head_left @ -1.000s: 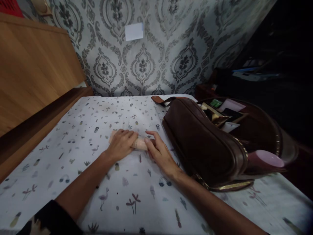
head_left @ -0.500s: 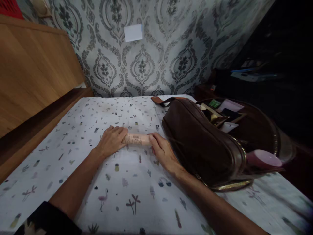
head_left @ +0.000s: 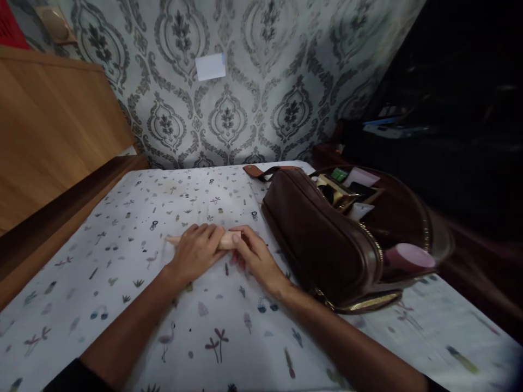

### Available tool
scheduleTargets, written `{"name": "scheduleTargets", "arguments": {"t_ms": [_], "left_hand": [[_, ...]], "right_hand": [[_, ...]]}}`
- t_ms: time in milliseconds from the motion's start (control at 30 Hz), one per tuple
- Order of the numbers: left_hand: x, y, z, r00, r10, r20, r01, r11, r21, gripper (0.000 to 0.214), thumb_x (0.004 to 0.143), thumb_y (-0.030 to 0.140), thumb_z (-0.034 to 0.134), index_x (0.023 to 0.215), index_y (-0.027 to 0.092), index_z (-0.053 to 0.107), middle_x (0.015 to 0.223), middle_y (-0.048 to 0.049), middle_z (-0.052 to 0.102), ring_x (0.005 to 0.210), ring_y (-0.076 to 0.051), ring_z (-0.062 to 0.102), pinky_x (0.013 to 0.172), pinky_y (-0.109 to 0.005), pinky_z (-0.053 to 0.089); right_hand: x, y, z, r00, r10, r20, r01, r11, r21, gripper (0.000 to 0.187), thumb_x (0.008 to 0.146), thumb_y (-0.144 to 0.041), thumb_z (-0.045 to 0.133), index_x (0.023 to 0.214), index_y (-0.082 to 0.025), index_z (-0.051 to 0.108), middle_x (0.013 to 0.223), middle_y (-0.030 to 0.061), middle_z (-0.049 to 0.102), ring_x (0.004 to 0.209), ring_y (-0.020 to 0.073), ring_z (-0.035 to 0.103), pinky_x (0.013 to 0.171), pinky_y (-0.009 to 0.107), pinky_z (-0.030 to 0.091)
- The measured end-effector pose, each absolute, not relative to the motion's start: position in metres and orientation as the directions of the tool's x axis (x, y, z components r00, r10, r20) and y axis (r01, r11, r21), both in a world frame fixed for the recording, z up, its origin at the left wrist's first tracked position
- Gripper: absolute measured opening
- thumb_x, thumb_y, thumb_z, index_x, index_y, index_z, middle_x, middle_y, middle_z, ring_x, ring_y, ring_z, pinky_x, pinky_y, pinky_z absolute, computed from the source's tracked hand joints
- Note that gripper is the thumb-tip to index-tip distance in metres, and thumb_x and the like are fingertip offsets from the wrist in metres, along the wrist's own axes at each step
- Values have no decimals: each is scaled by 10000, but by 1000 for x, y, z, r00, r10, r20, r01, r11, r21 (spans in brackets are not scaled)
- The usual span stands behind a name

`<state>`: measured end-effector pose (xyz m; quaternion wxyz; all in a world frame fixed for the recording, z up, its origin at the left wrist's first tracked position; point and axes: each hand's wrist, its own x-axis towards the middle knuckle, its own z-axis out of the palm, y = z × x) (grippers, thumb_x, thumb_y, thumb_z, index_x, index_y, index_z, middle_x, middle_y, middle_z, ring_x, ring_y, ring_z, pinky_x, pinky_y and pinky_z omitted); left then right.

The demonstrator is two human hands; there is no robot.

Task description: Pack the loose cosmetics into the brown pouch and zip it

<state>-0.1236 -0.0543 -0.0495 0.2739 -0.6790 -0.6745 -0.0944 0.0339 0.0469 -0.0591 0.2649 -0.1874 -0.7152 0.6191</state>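
Observation:
A beige squeeze tube [head_left: 224, 241] lies crosswise low over the patterned sheet. My left hand [head_left: 199, 245] is wrapped over its middle, and the flat tail end pokes out to the left of that hand. At the other end, my right hand [head_left: 252, 247] grips the tube with thumb and fingers around its tip. The fingers hide whether the cap is on. To the right stands an open brown toiletry bag [head_left: 314, 234] holding several items, among them a pink-topped container [head_left: 414, 256], a white tube [head_left: 360, 211] and a gold case [head_left: 333, 190].
A white sheet [head_left: 143, 326] with small flamingo and palm prints covers the surface. Wooden furniture [head_left: 57, 114] rises along the left side. Patterned wallpaper [head_left: 229, 120] with a white card [head_left: 210, 66] closes off the back. Dark material [head_left: 461, 125] hangs at the right.
My left hand has slid from the tube's left end over its middle, baring the tail end. My right hand has closed further round the other end. The view has shifted slightly right.

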Motion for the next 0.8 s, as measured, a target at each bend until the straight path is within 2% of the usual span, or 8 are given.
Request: {"name": "scheduleTargets", "arguments": {"t_ms": [100,200,300,400,467,533,700,800], "left_hand": [[-115,-56,-41,5,905,426,989,57,-133,109,946,306,604,972,200,604,851,-40,720,782,-242,681,716,-344,443],[-121,-63,-26,-125,962,243,990,137,-35,78,915,261,598,981,222,614,909,-28,739,819,-250,697,712,-332,442],[-136,-70,-16,-293,954,55,956,293,19,125,909,260,531,977,240,633,932,-31,744,848,-254,706,693,-318,440],[-153,-79,-16,-342,939,18,939,341,40,226,925,294,459,1035,249,651,1041,-51,742,921,-255,713,725,-325,473],[-164,-85,-20,-347,934,88,938,345,37,276,902,266,431,1069,245,650,1075,-63,736,934,-257,712,726,-331,495],[-174,-91,-22,-316,922,225,947,321,13,275,881,238,420,1051,236,637,1080,-75,724,960,-260,701,704,-326,507],[-181,-86,-2,-28,838,545,988,107,-113,222,834,165,475,1005,245,591,970,-49,678,931,-242,648,697,-299,497],[-168,-64,19,149,725,672,982,-26,-189,251,807,129,476,1015,232,574,932,-54,649,908,-250,618,723,-313,487]], "right_hand": [[36,44,-60,-799,561,215,-88,245,-966,379,980,-503,469,1176,-189,545,686,-31,559,559,128,496,561,264,403],[36,44,-61,-794,557,244,-137,227,-964,375,984,-478,482,1218,-193,552,755,-27,540,609,125,524,576,251,417],[36,46,-60,-741,587,325,-207,261,-943,353,951,-419,530,1218,-194,583,876,5,565,756,144,568,638,246,458],[36,47,-54,-699,610,373,-242,289,-926,298,918,-326,562,1183,-196,603,950,23,593,848,158,566,670,240,461],[39,44,-49,-690,604,399,-267,299,-916,260,900,-292,580,1138,-193,611,920,12,583,818,147,551,660,230,445],[44,40,-40,-687,591,422,-285,314,-905,221,883,-273,598,1090,-195,610,869,-9,556,775,132,528,644,218,425],[72,30,-9,-719,578,387,-257,297,-920,187,852,-270,653,997,-206,554,794,-42,546,659,99,490,560,195,362],[95,27,13,-769,572,285,-210,194,-958,278,857,-278,666,1077,-221,506,717,-67,541,552,87,483,495,185,348]]}}
